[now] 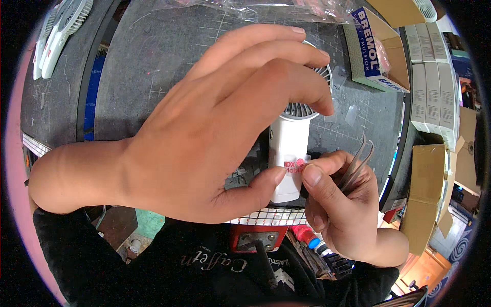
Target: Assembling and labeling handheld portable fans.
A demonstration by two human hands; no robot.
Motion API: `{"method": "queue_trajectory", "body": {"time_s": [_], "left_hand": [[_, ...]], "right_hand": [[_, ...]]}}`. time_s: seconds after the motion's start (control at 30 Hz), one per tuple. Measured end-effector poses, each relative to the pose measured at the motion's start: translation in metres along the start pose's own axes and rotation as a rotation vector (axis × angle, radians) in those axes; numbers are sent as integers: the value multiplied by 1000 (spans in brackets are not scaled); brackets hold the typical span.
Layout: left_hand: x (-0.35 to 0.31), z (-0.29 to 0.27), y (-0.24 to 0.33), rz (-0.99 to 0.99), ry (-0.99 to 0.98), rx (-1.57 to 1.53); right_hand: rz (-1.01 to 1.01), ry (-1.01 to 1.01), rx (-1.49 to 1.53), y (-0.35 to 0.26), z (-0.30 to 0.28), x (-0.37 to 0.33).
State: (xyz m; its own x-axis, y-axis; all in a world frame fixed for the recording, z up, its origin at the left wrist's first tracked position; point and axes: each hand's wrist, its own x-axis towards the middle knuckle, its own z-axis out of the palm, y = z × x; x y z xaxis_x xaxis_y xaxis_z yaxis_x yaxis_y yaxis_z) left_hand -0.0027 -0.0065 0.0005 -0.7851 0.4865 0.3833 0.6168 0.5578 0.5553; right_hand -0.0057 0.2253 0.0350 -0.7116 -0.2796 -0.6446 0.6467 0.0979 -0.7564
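Note:
A white handheld fan (289,138) with a grey grille lies on the dark work table, its handle toward me. My left hand (209,123) arches over it, fingers curled over the fan head and thumb tip against the lower handle. Across the handle is a small clear sticker with red print (293,165). At the sticker's right edge, my right hand (348,215) has its thumb and forefinger pinched together. Curved metal tweezers (364,162) are tucked in that same hand, tips pointing away from me. Whether the fingertips grip the sticker's edge is hard to see.
Two white fans (62,36) lie at the far left. Clear plastic wrapping (266,10) spreads along the table's far side. An open blue-and-white carton (365,46) stands at the far right, beside stacked white boxes (432,97). Nearer on the right is a brown cardboard box (422,197).

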Motion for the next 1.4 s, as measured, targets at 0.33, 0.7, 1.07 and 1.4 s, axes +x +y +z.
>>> {"method": "queue_trajectory", "body": {"time_s": [0.33, 0.7, 1.07, 1.4], "left_hand": [[6, 7, -4, 28, 9, 14], [0, 3, 2, 57, 27, 77], [-10, 17, 11, 33, 175, 37], [-14, 20, 13, 11, 181, 73]], "right_hand": [[-57, 2, -86, 5, -4, 3], [-122, 100, -146, 11, 4, 1], [-197, 46, -12, 14, 1, 1], [-252, 131, -69, 19, 8, 1]]}}
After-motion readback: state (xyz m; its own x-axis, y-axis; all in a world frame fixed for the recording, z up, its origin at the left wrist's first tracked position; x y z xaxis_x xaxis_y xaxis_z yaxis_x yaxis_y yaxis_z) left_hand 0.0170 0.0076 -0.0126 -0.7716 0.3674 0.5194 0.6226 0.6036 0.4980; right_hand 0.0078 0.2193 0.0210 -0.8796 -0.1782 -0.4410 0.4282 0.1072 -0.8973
